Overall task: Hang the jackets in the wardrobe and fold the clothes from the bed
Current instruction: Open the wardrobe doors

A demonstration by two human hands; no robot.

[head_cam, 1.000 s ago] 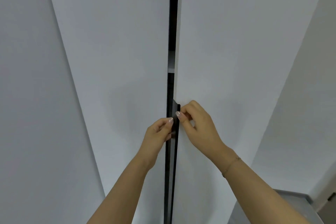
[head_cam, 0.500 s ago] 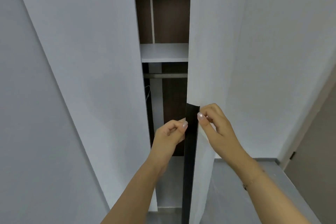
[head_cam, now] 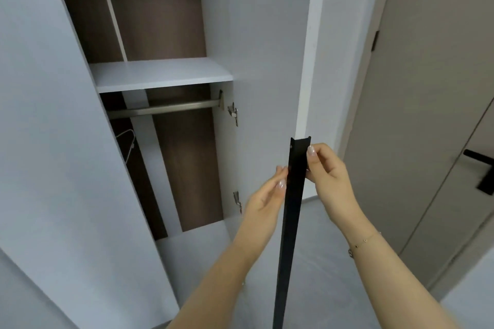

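Note:
The white wardrobe stands open in front of me. Its right door is swung wide, seen almost edge-on, with a long black handle strip down its edge. My right hand pinches that strip near its top. My left hand touches the strip's other side with relaxed fingers. Inside are a white shelf, a metal hanging rail and one empty wire hanger. No jackets or clothes are in view.
The left wardrobe door stands open at the left. A beige room door with a black lever handle is at the right. Grey floor lies below.
The right door has swung from nearly closed to wide open, exposing the shelf, rail and hanger. Both hands moved right with the door's edge.

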